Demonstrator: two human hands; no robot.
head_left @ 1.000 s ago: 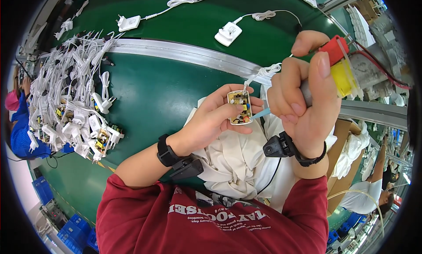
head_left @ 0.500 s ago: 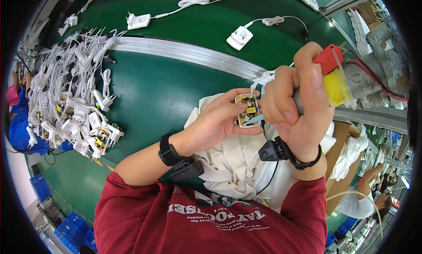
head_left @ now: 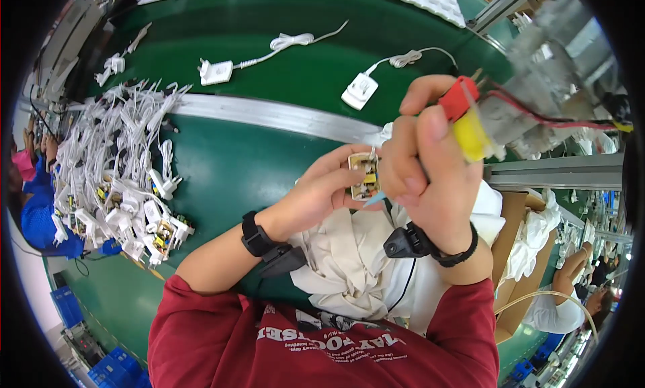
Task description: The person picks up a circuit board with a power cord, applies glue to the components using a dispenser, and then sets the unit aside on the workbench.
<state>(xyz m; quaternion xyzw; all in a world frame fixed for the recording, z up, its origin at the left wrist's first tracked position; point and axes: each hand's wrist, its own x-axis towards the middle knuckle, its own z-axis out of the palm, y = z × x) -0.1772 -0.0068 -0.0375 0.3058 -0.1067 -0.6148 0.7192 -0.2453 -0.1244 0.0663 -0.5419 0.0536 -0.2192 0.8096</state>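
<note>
My left hand holds an open white power adapter, its circuit board and yellow transformer facing up. A white cable leaves the adapter's far end. Raised beside it on the right, my right hand is wrapped round a dispensing tool with a red block, yellow band and thin wires. Its pale blue tapered nozzle points at the near end of the adapter; whether it touches the board I cannot tell. Crumpled off-white cloth lies under both hands.
On the left is a heap of white adapters with cables, some opened. Beyond a metal rail, finished-looking adapters lie on the green surface. A cardboard box with white cloth stands at right. Other people work at both sides.
The view has shifted, so the far adapters sit lower in it. Both hands, with the adapter and the dispensing tool, appear slightly further left. Both grips are kept.
</note>
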